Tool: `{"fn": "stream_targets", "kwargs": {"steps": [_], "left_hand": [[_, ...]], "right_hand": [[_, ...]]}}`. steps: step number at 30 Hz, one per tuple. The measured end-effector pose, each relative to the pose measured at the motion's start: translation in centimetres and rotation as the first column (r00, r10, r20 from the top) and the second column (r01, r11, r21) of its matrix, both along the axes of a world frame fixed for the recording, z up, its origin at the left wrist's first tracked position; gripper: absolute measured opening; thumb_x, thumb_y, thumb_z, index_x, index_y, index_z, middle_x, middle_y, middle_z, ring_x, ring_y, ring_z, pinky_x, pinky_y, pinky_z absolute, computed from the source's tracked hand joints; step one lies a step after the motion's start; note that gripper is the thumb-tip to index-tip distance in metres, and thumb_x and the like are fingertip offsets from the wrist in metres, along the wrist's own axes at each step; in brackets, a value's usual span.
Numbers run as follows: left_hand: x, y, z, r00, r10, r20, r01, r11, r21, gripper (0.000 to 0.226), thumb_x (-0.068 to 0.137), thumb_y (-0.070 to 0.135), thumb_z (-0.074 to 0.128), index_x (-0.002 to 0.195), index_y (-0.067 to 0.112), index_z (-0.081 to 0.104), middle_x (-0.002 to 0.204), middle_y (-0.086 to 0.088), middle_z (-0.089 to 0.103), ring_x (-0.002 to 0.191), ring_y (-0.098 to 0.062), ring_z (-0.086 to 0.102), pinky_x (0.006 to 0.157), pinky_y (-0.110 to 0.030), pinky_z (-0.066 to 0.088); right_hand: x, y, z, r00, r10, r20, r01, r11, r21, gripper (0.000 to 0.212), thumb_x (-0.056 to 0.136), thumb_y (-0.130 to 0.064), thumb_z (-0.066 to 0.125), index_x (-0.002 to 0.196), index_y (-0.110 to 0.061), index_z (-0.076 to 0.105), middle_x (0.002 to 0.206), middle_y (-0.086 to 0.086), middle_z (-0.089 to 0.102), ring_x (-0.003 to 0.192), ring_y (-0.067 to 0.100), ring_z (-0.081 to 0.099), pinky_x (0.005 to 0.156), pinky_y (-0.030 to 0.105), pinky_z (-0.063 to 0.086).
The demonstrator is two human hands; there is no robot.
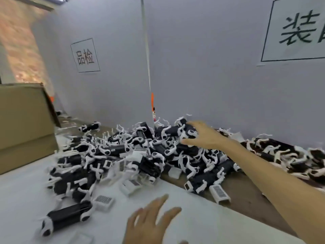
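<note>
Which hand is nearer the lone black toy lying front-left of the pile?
Left. The left hand is right of the lone toy; the right hand reaches into the pile, farther back.

Left hand (151,222) blurred — cut off at bottom edge, sign (281,50) cropped right

Cardboard box (24,124): brown, closed.
Grey partition wall (202,76): behind and to the right of the box.
Small paper sign (85,55) (two printed characters): on the wall, above and to the right of the box.
Large paper sign (297,30): far right of the box, cut off by the frame.
Orange strip (152,101): at the wall seam, right of the box.
White sheet (21,199): in front of the box.
</note>
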State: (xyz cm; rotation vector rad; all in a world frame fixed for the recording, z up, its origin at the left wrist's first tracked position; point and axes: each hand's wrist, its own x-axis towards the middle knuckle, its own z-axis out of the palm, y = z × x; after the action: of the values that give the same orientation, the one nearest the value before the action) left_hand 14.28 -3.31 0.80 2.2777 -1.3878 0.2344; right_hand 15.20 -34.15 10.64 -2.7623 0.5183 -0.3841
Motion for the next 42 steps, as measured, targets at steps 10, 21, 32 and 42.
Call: {"fn": "stream_targets", "kwargs": {"steps": [10,21,32,42], "left_hand": [[21.5,-1.6,-0.4,0.809,0.09,-0.58,-0.179,0.979,-0.099,0.085,0.07,0.083,0.056,0.145,0.044,0.04,0.149,0.007,0.046,0.129,-0.015,0.05,0.104,-0.042,0.046],[24.5,-9.4,-4.3,0.62,-0.202,-0.758,0.167,0.978,-0.124,0.085,0.029,0.107,0.045,0.108,0.074,0.045,0.168,0.005,-0.002,0.151,-0.022,0.021,0.115,-0.043,0.029],[18.9,-11.1,-3.8,0.76,0.002,-0.65,0.246,0.925,0.29,0.127,0.04,0.091,0.067,0.145,0.068,-0.003,0.16,0.005,-0.033,0.153,-0.027,-0.016,0.124,-0.051,0.01],[3.6,-9.3,-5.5,0.712,-0.244,-0.658,0.478,0.855,0.2,0.117,0.049,0.095,0.064,0.136,0.076,-0.012,0.152,0.019,-0.043,0.154,-0.032,-0.007,0.123,-0.06,0.004]], "right_hand": [[10.1,-1.7,2.2,0.988,-0.139,0.069,0.146,0.984,-0.102,0.069,0.095,-0.071,0.036,0.145,-0.024,0.047,0.155,0.01,0.039,0.138,0.031,0.042,0.113,0.052,0.034],[16.2,-12.0,-1.3,0.937,-0.145,-0.318,0.178,0.981,0.076,0.047,0.091,-0.058,0.058,0.123,-0.024,0.058,0.142,0.001,0.051,0.124,0.024,0.049,0.105,0.041,0.039],[14.6,-10.6,1.0,0.743,-0.244,-0.623,0.221,0.968,-0.115,0.078,0.06,-0.071,0.071,0.122,-0.027,0.058,0.134,0.001,0.058,0.121,0.029,0.057,0.107,0.049,0.044],[1.2,-3.8,0.5,0.806,-0.171,-0.567,0.318,0.933,0.171,0.06,0.064,-0.063,0.078,0.105,-0.018,0.075,0.11,0.005,0.075,0.102,0.027,0.071,0.097,0.041,0.054]]}}
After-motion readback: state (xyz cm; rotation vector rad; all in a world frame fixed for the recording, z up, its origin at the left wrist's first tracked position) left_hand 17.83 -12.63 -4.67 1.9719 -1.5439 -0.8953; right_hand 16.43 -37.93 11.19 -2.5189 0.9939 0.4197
